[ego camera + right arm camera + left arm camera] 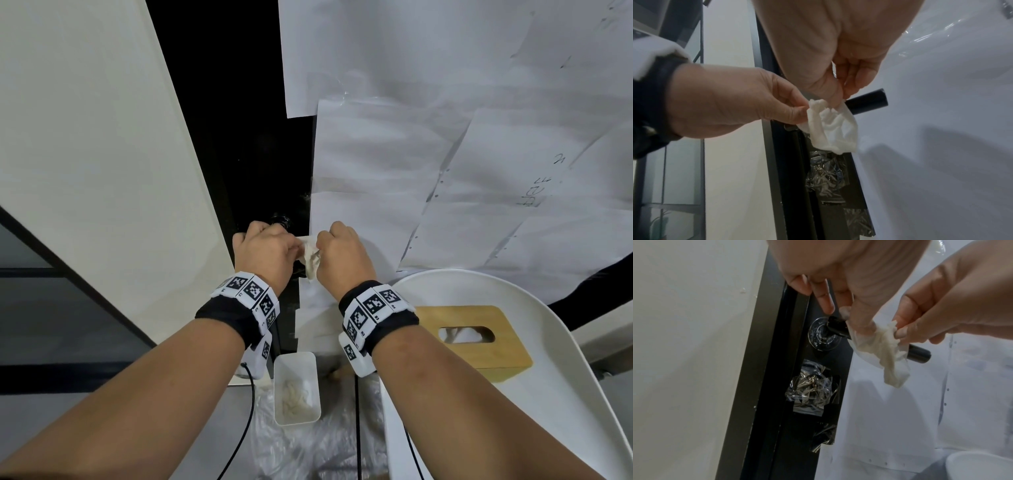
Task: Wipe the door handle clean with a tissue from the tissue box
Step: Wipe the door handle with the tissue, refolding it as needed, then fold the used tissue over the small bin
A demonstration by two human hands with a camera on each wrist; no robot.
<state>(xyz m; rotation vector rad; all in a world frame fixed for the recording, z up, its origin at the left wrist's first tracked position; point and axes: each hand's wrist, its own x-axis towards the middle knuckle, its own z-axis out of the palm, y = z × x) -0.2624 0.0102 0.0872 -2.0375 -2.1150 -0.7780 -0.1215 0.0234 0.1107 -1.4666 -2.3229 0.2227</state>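
A crumpled white tissue hangs between both hands, in front of the black lever door handle. My left hand pinches the tissue's left end, thumb against finger, close to the handle's round base. My right hand pinches the right end. In the right wrist view the tissue droops below the fingers and covers the middle of the handle, whose free end sticks out to the right. The wooden tissue box sits on a white seat, a tissue showing in its slot.
The white seat is at the lower right, below the paper-covered door. On the floor under my wrists stands a small white bin holding used tissues, on clear plastic sheeting. Crumpled clear tape covers the lock below the handle. A pale wall is at left.
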